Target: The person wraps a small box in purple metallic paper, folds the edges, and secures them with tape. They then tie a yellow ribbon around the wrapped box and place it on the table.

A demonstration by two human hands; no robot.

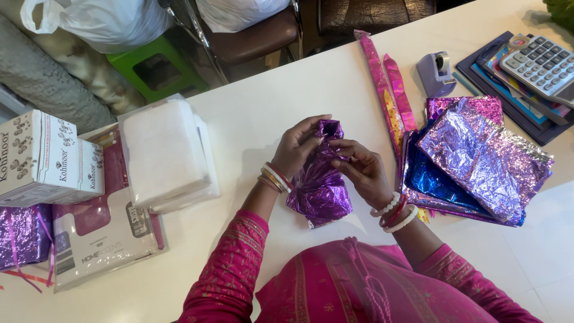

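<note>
A crinkled purple foil bag (320, 185) lies on the white table (257, 113) in front of me. My left hand (297, 146) grips the bag's gathered top from the left side. Opposite it, my right hand (363, 169) pinches the same bunched top from the right. Both wrists wear red and white bangles, and my sleeves are pink.
A stack of purple and blue foil sheets (478, 158) lies to the right, with pink ribbon rolls (388, 90), a tape dispenser (436, 72) and a calculator (541, 63) on folders. On the left are white boxes (45, 158), a pack of white padding (164, 155) and a wrapped purple parcel (21, 236).
</note>
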